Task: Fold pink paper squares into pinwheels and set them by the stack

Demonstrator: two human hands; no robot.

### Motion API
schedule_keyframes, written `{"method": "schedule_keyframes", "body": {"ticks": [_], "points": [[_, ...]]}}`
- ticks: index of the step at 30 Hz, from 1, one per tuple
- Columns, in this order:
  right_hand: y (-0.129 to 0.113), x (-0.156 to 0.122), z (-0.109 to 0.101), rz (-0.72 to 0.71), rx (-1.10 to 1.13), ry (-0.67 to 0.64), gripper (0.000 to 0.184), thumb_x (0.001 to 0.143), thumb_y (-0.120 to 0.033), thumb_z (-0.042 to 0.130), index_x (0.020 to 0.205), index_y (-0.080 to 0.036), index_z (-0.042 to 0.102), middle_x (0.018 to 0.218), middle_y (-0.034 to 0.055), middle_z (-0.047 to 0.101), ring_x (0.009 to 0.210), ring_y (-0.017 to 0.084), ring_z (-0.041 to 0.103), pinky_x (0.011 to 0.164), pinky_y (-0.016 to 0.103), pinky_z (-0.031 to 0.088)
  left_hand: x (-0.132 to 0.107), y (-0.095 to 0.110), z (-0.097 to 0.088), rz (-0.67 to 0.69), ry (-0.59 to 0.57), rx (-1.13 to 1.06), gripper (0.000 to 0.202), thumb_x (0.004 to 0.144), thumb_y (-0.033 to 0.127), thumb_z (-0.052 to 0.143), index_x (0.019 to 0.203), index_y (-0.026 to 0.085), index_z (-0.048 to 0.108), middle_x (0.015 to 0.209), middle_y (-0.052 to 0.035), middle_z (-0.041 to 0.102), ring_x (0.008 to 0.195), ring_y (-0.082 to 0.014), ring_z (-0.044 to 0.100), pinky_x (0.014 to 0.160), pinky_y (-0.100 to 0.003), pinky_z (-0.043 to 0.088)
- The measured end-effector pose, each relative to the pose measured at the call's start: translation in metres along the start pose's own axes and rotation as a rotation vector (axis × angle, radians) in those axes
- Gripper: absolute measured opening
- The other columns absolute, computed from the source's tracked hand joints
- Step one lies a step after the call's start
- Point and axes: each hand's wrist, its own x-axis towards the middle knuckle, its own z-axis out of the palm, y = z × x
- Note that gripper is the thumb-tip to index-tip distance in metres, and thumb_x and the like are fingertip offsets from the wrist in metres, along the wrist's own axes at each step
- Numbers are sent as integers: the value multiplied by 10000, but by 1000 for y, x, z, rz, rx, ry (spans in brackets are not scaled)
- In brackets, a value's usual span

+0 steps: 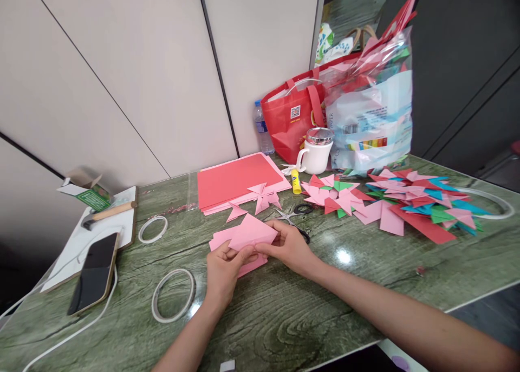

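Note:
A folded piece of pink paper point(252, 232) is held just above the green table point(284, 318), pinched from both sides. My left hand point(224, 272) grips its lower left edge with closed fingers. Closed on its right corner is my right hand point(287, 246). More pink sheets point(219, 241) lie flat beneath the folded piece. A finished pink folded shape point(264, 196) rests on a stack of red and pink paper point(239, 181) just behind. Scissors point(296, 216) lie right behind my right hand.
A heap of folded coloured paper shapes point(390, 201) covers the right side. Behind stand a white mug point(314, 152), glue stick point(296, 181), water bottle point(262, 127), red bag point(294, 117) and plastic bag point(369, 112). Two tape rings point(174, 295), a phone point(94, 272) and hammer point(108, 214) lie left.

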Motion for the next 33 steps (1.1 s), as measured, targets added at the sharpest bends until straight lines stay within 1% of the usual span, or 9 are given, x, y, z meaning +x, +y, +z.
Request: {"method": "schedule_keyframes", "body": {"ticks": [4,7,11,14,18,22,27,29,33], "points": [[4,0,2,-18,-12,15,263,651,-270,689,861,-153,581,751,2,575,647,131,536,568,235,467,-1,0,0,-4,5,7,254,586,236,763,781,95,681,750,-75,740,673,-235,697,717,-373,570],[5,0,1,-30,-63,18,241,657,-250,677,856,-153,583,762,8,581,660,136,542,579,236,471,-1,1,1,-11,12,43,237,586,234,761,764,95,690,744,-77,739,673,-237,696,707,-367,570],[4,0,-2,-38,-125,8,258,655,-221,674,884,-151,580,780,12,577,680,137,539,578,228,465,-2,3,2,-36,-24,77,223,572,216,768,754,104,707,715,-74,738,647,-238,696,676,-351,573],[3,1,-3,-62,-156,3,297,649,-214,680,922,-155,580,821,21,592,729,150,550,632,246,472,-2,2,2,-44,-56,31,209,586,222,762,755,111,711,724,-74,739,641,-236,695,663,-344,571],[3,0,-2,-42,-110,-49,324,660,-241,676,958,-167,572,849,26,603,738,156,569,643,257,494,-2,2,1,-37,-70,29,208,611,245,748,765,109,715,721,-80,738,634,-229,693,663,-342,567],[3,-2,0,-16,-44,-101,318,678,-219,647,979,-176,554,867,25,595,749,152,588,651,250,512,-2,4,0,1,-13,67,207,595,243,756,752,113,715,709,-66,737,610,-206,682,633,-315,562],[3,-2,0,7,-75,-75,345,657,-176,645,986,-171,542,852,23,589,707,139,585,619,241,511,-1,3,-2,49,5,172,172,581,249,760,662,107,705,624,-56,721,561,-191,659,581,-282,537],[1,-1,0,21,-64,-74,350,641,-168,656,972,-171,541,829,14,591,684,134,584,611,241,510,0,2,-4,63,4,208,180,588,264,754,658,107,702,613,-60,717,561,-197,656,574,-285,529],[0,0,-1,31,-21,-74,344,624,-220,700,929,-175,547,791,1,598,652,126,574,580,234,496,1,3,-6,70,-20,224,189,597,280,746,658,107,700,620,-72,717,564,-202,654,595,-299,528]]}}
